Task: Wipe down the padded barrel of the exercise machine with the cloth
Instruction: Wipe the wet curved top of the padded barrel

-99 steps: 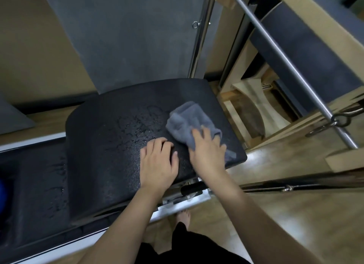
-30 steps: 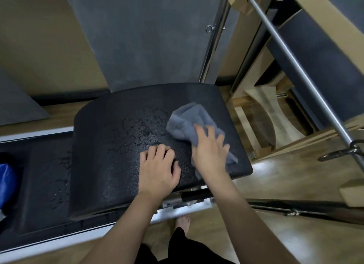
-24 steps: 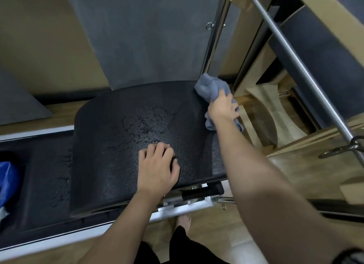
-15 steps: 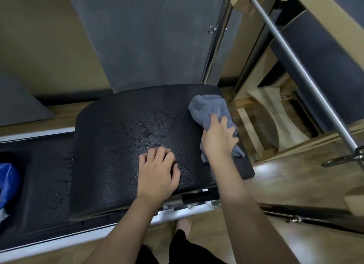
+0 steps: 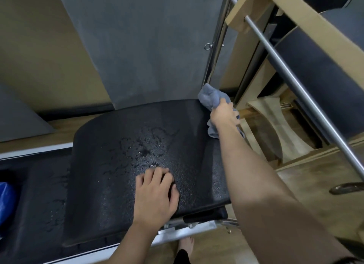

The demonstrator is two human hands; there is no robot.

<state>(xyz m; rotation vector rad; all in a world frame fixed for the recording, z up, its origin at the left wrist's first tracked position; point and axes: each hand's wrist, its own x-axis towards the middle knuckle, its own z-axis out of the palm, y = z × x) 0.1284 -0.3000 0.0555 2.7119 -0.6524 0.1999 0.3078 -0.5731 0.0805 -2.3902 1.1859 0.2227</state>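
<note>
From mid-barrel a moment ago, the right hand [image 5: 224, 113], fingers bunched around the grey cloth [image 5: 211, 98], has swept to the padded barrel [image 5: 118, 165]'s far right corner, while the left hand [image 5: 155, 194] stays spread flat, droplets [image 5: 145, 151] still unwiped.

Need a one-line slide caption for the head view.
Right hand wipes cloth along barrel far edge; left hand braces it.

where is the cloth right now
The cloth is bunched in the right hand at the barrel's far right corner, beside the metal pole.
</note>
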